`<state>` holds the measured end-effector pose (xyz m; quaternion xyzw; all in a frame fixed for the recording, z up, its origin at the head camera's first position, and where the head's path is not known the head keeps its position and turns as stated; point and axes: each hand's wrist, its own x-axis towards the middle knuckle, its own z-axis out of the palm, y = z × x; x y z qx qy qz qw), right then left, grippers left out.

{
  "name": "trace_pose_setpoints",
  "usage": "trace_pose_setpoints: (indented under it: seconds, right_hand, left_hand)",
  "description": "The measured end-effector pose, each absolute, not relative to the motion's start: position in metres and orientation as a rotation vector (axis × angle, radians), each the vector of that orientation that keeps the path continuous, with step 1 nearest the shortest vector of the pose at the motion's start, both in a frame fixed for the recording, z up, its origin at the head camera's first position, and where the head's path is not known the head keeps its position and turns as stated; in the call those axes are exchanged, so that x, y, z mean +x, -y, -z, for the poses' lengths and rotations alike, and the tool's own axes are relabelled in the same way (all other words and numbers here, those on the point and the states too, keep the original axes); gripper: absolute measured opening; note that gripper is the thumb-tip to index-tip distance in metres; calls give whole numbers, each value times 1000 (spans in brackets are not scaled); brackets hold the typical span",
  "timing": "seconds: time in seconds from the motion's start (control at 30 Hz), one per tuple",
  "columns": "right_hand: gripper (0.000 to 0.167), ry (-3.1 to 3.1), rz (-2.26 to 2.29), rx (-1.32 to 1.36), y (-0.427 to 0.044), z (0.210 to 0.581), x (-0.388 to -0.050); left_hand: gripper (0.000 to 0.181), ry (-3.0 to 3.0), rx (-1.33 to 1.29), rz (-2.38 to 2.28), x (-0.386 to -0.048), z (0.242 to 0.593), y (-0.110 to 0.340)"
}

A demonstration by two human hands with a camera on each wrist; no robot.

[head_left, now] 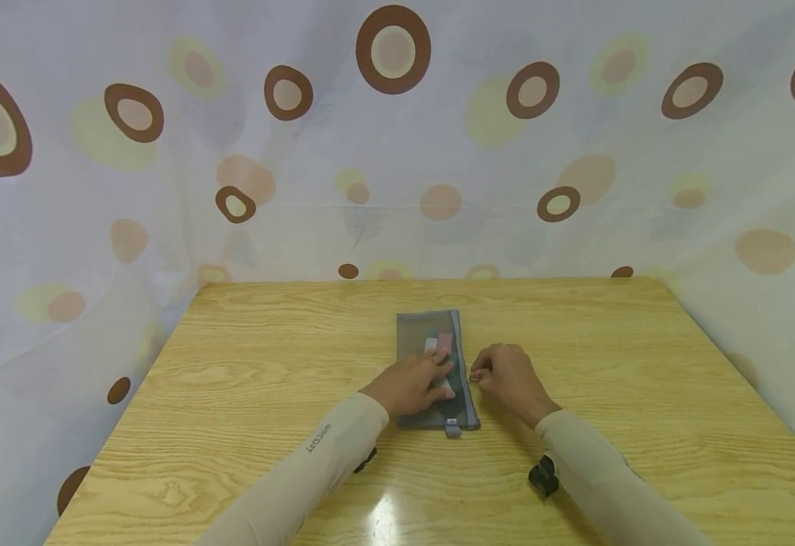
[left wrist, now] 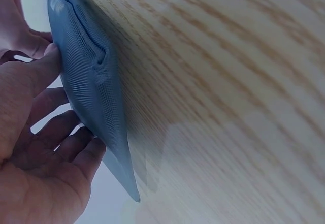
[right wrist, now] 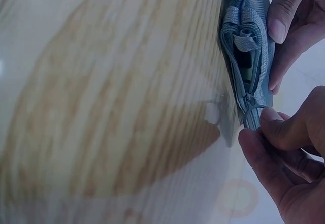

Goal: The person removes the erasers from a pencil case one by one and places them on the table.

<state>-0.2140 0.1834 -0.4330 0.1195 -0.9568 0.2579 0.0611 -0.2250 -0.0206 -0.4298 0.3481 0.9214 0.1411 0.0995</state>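
A grey-blue mesh zipper pouch (head_left: 413, 331) lies on the table, its zipper along the right side. Through the mesh show a pink item (head_left: 444, 340) and a white item (head_left: 431, 344), their kinds unclear. My left hand (head_left: 407, 384) rests on the pouch with fingers spread, pressing it down; the left wrist view has its fingertips against the mesh. At the zipper, my right hand (head_left: 510, 379) pinches the zipper pull (right wrist: 250, 113) between thumb and forefinger. In the right wrist view the zipper gapes between the pull and the near end, with something greenish inside.
The wood-grain table (head_left: 268, 356) reaches back to a white curtain (head_left: 397, 144) patterned with brown, peach and yellow circles, which also hangs at both sides. A small fabric tab (head_left: 453, 431) sticks out from the pouch's near edge.
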Motion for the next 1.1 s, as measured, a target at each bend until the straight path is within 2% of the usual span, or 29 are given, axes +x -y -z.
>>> trace_pose_setpoints:
  seconds: [0.57, 1.1]
  right_hand:
    - [14, 2866, -817, 364, -185, 436, -220]
    - [6, 2875, -859, 544, -192, 429, -215]
  left_hand:
    - [60, -2720, 1043, -434, -224, 427, 22]
    - [60, -2735, 1001, -270, -225, 417, 16]
